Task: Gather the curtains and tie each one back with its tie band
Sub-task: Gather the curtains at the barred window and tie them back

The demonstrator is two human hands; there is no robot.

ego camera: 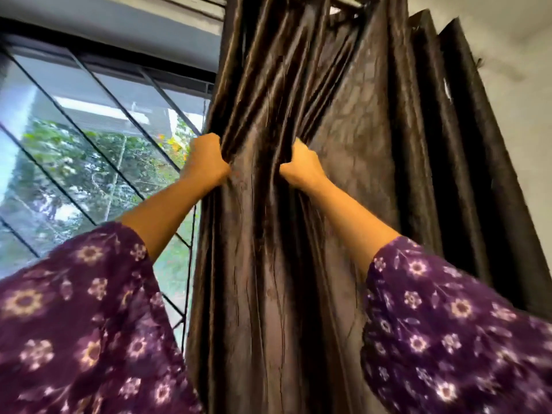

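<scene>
A dark brown satin curtain [263, 234] hangs in tight folds from a rod [346, 3] at the top of the view. My left hand [207, 159] grips the curtain's left edge at about head height, fingers curled into the cloth. My right hand [300, 165] grips a bunch of folds a little to the right, at the same height. Between the two hands the fabric is pulled into a narrow column. More pleats of dark curtain [454, 144] hang to the right against the wall. No tie band is visible.
A window [89, 150] with diagonal dark bars fills the left side, with trees and a building outside. A thin dark cord [191, 264] hangs along the curtain's left edge. A pale wall [513, 70] lies to the right.
</scene>
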